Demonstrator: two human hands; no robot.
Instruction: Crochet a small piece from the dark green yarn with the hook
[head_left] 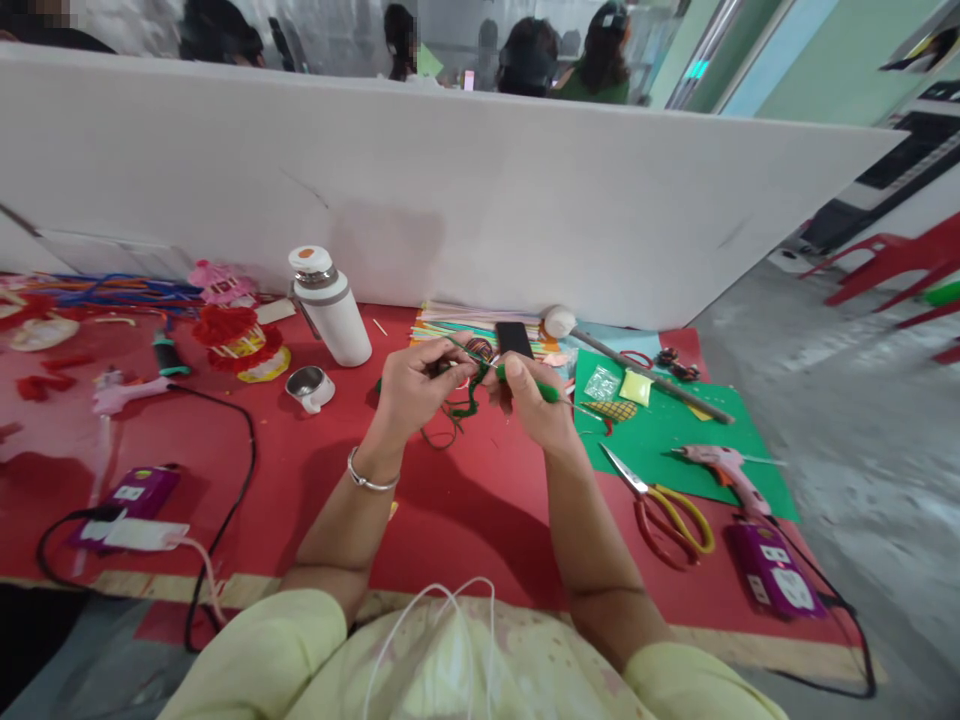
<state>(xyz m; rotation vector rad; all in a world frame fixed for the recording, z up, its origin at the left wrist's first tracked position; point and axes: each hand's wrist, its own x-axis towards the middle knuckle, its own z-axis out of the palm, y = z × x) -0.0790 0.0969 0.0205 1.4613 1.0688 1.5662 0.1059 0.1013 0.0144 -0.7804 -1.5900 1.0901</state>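
Note:
My right hand [531, 400] is closed around a crochet hook [550, 394] with a green handle, its tip pointing left into the yarn. Between my two hands hangs a small dark green crochet piece [471, 398], and the fingers of my left hand [420, 385] pinch its upper end. A loose strand of yarn [442, 437] curls on the red table below. Just beyond my fingertips lies a multicoloured striped ball [480, 348], partly covered by the work. A black phone [514, 339] rests behind my right hand.
A white thermos [337, 315] and its cup [310, 386] stand left. Scissors [664, 510] and a pink glue gun [727, 472] lie right by a green sheet [720, 400]. Another glue gun [131, 393] trails a cable at left. A white partition [480, 200] closes the back.

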